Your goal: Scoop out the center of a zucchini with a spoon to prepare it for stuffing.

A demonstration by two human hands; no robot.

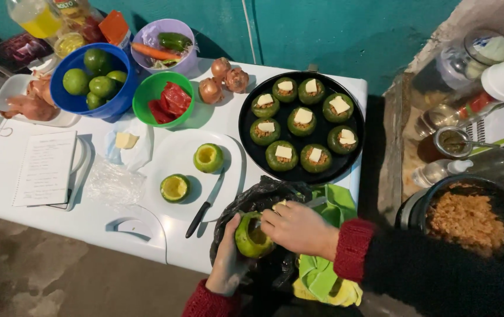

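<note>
My left hand (227, 258) grips a hollowed green pepper (252, 237) from below, over a black plastic bag (264, 199) at the table's near edge. My right hand (299, 228) reaches into the pepper's opening with its fingertips pinched on something pale; a metal utensil handle seems to stick out behind the fingers. Two more hollowed green peppers (208, 157) (174, 188) rest on a white cutting board (173, 155), beside a black-handled knife (204, 205).
A black round pan (251, 147) holds several stuffed peppers topped with cheese. At the back stand a blue bowl of green peppers (90, 100), a green bowl of red strips (146, 97), a purple bowl (167, 29) and onions (224, 79). A pot of rice filling (466, 220) sits right.
</note>
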